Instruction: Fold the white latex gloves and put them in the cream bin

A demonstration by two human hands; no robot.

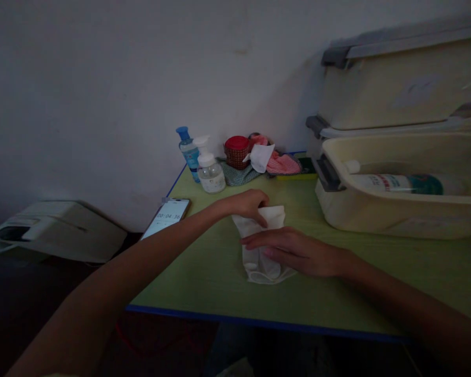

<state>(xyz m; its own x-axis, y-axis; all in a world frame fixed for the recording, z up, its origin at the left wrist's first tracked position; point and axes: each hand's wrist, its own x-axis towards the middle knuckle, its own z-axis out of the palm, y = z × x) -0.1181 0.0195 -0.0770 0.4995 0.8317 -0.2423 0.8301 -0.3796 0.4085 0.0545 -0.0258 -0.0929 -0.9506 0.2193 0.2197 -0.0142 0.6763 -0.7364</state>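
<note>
A small white cloth item (255, 225), thin and rumpled, lies on the green table; its kind is not clear, though a rounded opening-like edge shows at its near end. My left hand (249, 204) rests at its far end, thumb stretched onto the fabric and apart from the bent fingers. Over the middle of the cloth lies my right hand (294, 250), coming from the right with its fingers extended and touching the fabric. Part of the cloth is hidden beneath both hands.
A phone (168, 214) showing a timer lies at the table's left edge. Behind stand a blue bottle (190, 154), a clear pump bottle (212, 175) and a red-lidded woven container (236, 153) beside crumpled cloths (282, 163). A cream bin (396, 214) with bottles stands right.
</note>
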